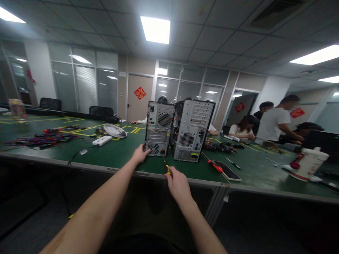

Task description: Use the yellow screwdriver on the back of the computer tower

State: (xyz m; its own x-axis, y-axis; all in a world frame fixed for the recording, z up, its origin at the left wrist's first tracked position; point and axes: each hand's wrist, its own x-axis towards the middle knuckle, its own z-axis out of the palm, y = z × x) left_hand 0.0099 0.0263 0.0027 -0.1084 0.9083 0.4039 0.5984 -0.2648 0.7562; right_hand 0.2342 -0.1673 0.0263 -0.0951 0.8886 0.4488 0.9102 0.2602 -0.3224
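Note:
Two desktop computer cases stand upright on the green table, their backs toward me. My left hand (141, 154) rests against the lower left edge of the left computer case (159, 127), its thumb over the fan grille and its fingers partly hidden. In my right hand (177, 179) is a screwdriver (167, 167) with a black and yellow handle, its shaft pointing up to the lower back edge of that case. Whether the tip touches a screw is too small to tell. Just to the right stands the second computer case (194, 130), which neither hand touches.
Right of the cases lie a red-handled screwdriver (215, 166), a phone (226, 171) and dark cables (222, 146). A white cup (308, 165) stands farther right. To the left are a white basket (114, 130), a power strip (102, 140) and tangled wires (41, 140). Several people are across the table.

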